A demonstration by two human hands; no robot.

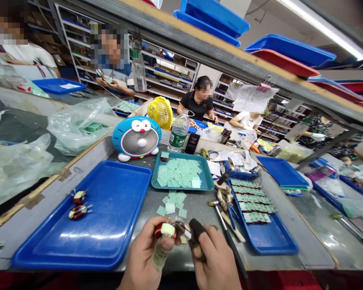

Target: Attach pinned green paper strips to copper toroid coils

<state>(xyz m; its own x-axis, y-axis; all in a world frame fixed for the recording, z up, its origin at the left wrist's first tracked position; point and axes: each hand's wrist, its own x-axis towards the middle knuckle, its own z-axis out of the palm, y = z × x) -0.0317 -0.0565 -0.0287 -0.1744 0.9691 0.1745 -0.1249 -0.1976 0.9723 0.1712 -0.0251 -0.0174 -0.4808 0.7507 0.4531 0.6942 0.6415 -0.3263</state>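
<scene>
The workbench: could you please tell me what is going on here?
A person is handling a wire-wound coil with the left hand. The right hand grips a dark-handled tool, its metal end close to the coil; whether they touch is unclear. Two more coils lie in the left blue tray. Pale green squares fill much of the green tray, and rows of green-topped pieces sit in the right blue tray.

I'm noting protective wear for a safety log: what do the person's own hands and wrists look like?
The left hand wears a pale green, translucent, tube-shaped cover on its thumb. The right hand has what looks like a snug black finger cover on one of its fingers. No full glove, cuff or marking shows on either.
</scene>
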